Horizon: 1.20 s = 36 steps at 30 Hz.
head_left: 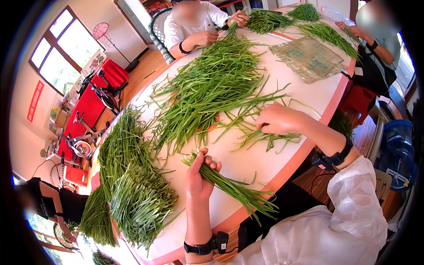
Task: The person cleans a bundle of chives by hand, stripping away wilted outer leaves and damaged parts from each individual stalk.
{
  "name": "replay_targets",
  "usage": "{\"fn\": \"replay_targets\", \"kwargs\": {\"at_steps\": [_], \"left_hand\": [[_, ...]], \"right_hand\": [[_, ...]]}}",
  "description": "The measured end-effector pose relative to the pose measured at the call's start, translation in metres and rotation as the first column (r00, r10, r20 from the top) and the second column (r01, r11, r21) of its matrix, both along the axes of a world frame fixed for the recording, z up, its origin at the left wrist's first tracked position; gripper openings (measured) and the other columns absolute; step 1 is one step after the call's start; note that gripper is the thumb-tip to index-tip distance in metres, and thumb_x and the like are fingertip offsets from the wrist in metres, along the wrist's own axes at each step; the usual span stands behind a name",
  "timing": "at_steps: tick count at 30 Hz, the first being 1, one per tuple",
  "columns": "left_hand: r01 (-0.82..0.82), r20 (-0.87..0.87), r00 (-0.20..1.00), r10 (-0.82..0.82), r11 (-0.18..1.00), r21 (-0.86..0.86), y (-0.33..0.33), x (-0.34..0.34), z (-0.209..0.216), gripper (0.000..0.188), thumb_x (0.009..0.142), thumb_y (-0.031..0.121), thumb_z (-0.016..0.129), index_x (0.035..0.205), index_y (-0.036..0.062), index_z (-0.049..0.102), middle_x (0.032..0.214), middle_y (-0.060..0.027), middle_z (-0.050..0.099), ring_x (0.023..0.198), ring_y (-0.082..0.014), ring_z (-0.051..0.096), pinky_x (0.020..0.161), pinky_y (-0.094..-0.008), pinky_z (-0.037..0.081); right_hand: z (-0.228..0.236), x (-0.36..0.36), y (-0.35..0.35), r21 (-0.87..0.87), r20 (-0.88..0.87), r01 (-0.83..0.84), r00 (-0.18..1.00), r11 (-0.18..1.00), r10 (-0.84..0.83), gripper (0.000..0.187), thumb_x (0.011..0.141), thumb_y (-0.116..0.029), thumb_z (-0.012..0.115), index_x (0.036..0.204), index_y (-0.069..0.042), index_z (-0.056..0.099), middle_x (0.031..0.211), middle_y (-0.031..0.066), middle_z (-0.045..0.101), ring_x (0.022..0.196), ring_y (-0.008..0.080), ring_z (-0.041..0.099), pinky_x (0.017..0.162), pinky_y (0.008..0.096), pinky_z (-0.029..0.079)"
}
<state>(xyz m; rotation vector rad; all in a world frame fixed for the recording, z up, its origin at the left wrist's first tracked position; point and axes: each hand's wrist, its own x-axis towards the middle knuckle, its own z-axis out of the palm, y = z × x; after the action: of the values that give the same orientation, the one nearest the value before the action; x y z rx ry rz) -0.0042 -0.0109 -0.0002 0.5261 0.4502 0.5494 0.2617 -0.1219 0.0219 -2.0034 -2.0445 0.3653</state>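
My left hand (pixel 201 176) is closed around a bunch of garlic chives (pixel 234 189), whose pale cut ends stick out above the thumb while the green leaves fan toward the table's near edge. Over a loose scatter of chives (pixel 249 128) bends my right hand (pixel 280 119), its fingers drawn together and pointing down. What lies between those fingertips is hidden. Just beyond both hands, a large loose heap of chives (pixel 216 79) spreads across the white table (pixel 287 152). To the left of my left hand rest tidied, stacked chives (pixel 141 201) with their ends lined up.
Across the table one person (pixel 194 26) handles chives; another person (pixel 380 39) sits at the far right. A greenish woven sack (pixel 309 59) lies flat near the right edge. Large blue water bottles (pixel 397 154) stand on the right. At lower left is a person in black (pixel 57 201).
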Motion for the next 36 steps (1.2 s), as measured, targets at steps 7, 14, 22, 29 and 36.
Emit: {"fn": "replay_targets", "kwargs": {"at_steps": [7, 14, 22, 29, 36], "left_hand": [[0.006, -0.004, 1.000, -0.006, 1.000, 0.007, 0.000, 0.003, 0.001, 0.016, 0.090, 0.017, 0.046, 0.100, 0.0044, 0.047, 0.070, -0.0029, 0.048, 0.063, -0.0153, 0.049, 0.071, -0.0336, 0.045], [-0.021, -0.044, 0.999, 0.020, 1.000, -0.004, -0.001, 0.002, 0.003, 0.018, 0.090, 0.016, 0.046, 0.102, 0.0025, 0.046, 0.070, -0.0037, 0.048, 0.063, -0.0156, 0.048, 0.070, -0.0341, 0.045], [-0.025, -0.001, 1.000, 0.025, 0.999, -0.020, 0.000, 0.004, 0.002, 0.020, 0.089, 0.016, 0.048, 0.105, 0.0028, 0.047, 0.071, -0.0032, 0.048, 0.062, -0.0152, 0.048, 0.067, -0.0329, 0.045], [-0.060, -0.056, 0.997, 0.060, 0.998, 0.005, 0.002, 0.002, -0.002, 0.028, 0.089, 0.016, 0.047, 0.113, 0.0030, 0.045, 0.068, -0.0002, 0.042, 0.060, -0.0114, 0.041, 0.061, -0.0289, 0.040], [-0.104, -0.067, 0.992, 0.108, 0.993, 0.059, -0.005, 0.006, 0.003, 0.024, 0.089, 0.017, 0.048, 0.111, 0.0086, 0.049, 0.065, 0.0014, 0.039, 0.058, -0.0107, 0.040, 0.059, -0.0277, 0.039]], "right_hand": [[0.014, 0.001, -0.004, 0.153, -0.091, 0.159, 0.985, 0.975, -0.146, 0.016, 0.073, -0.017, 0.055, 0.080, -0.005, 0.063, 0.072, 0.0112, 0.062, 0.072, 0.0282, 0.058, 0.067, 0.0380, 0.045], [0.002, 0.007, 0.059, 0.292, 0.080, 0.165, 0.977, 0.942, -0.196, 0.017, 0.072, -0.021, 0.062, 0.082, -0.007, 0.063, 0.075, 0.0085, 0.055, 0.083, 0.0268, 0.050, 0.075, 0.0354, 0.042], [-0.025, 0.011, 0.089, 0.407, 0.114, 0.109, 0.979, 0.907, -0.169, 0.021, 0.070, -0.022, 0.063, 0.087, -0.009, 0.064, 0.079, 0.0071, 0.059, 0.083, 0.0255, 0.052, 0.072, 0.0360, 0.043], [-0.005, -0.025, 0.049, 0.409, -0.303, 0.169, 0.952, 0.897, -0.041, 0.021, 0.075, -0.022, 0.058, 0.087, -0.005, 0.063, 0.069, 0.0136, 0.060, 0.063, 0.0285, 0.059, 0.061, 0.0366, 0.046], [-0.005, -0.064, 0.031, 0.333, -0.418, 0.075, 0.905, 0.940, 0.076, 0.016, 0.076, -0.015, 0.058, 0.088, -0.005, 0.063, 0.061, 0.0144, 0.057, 0.054, 0.0263, 0.057, 0.054, 0.0359, 0.044]]}}
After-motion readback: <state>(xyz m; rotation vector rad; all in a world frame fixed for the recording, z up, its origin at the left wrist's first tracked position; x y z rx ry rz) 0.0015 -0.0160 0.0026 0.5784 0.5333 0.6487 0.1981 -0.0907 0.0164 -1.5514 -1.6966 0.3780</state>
